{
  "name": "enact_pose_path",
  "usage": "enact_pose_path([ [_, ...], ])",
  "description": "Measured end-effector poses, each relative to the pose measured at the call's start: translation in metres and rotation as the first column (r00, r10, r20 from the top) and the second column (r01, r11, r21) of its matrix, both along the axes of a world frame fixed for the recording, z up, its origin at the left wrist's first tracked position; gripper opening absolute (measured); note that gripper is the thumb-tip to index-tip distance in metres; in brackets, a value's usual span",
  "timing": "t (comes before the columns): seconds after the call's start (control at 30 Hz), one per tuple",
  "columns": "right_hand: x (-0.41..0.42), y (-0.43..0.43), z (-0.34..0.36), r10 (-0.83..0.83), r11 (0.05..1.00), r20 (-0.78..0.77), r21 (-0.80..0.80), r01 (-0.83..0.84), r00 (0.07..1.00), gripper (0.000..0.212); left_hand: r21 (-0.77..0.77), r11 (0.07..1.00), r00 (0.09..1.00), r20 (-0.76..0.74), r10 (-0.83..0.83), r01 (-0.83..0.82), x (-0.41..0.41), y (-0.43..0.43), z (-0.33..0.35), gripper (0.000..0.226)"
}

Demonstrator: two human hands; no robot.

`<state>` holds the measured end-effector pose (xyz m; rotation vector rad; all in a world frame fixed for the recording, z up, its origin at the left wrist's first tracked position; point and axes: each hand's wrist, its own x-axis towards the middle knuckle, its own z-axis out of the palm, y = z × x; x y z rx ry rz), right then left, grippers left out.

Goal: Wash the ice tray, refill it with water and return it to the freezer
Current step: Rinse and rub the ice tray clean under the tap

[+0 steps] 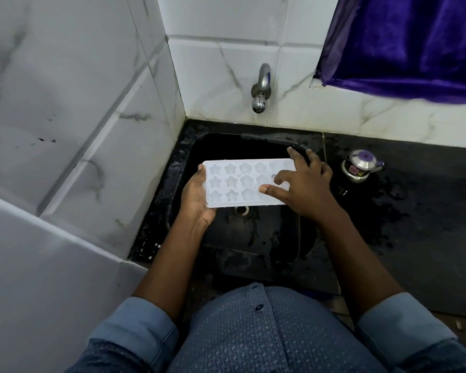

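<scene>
A white ice tray (pixel 237 181) with star-shaped and round cups is held level over the black sink (pixel 253 238), cups facing up. My left hand (pixel 197 200) grips its left short end, thumb on the rim. My right hand (pixel 299 184) lies over the tray's right end, fingers spread, with the index finger pressed into a cup and the thumb on the tray's top. The steel tap (pixel 261 88) juts from the tiled wall above the sink, and no water runs from it.
A small steel kettle with a purple lid (pixel 359 168) stands on the wet black counter (pixel 414 211) right of the sink. White marble-patterned tiles (pixel 92 130) wall in the left side and back. A purple curtain (pixel 404 41) hangs at the upper right.
</scene>
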<state>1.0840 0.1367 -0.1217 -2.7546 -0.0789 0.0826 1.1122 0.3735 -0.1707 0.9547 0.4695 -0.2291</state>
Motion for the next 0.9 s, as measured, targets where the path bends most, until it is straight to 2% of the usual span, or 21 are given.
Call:
enact_pose_path([
  [0.23, 0.0005, 0.0034, -0.0023, 0.009, 1.000, 0.005, -0.025, -0.009, 1.000, 0.062, -0.047, 0.999, 1.000, -0.004, -0.017, 0.016, 0.0006, 0.0004, 0.0038, 0.052],
  [0.4, 0.0005, 0.0023, -0.0033, 0.017, 1.000, 0.001, 0.023, -0.017, 1.000, 0.059, -0.038, 0.999, 1.000, -0.003, -0.001, 0.000, 0.0007, -0.0008, 0.0025, 0.051],
  [0.7, 0.0011, 0.0024, -0.0001, -0.014, 1.000, 0.017, -0.025, 0.015, 1.000, 0.062, -0.037, 0.999, 1.000, -0.010, 0.012, -0.012, 0.0021, 0.0001, 0.0016, 0.053],
  [0.9, -0.0010, 0.0030, -0.0017, 0.013, 1.000, 0.005, 0.003, -0.013, 1.000, 0.060, -0.033, 0.999, 1.000, -0.020, 0.005, -0.006, 0.0017, -0.0013, 0.0003, 0.055],
])
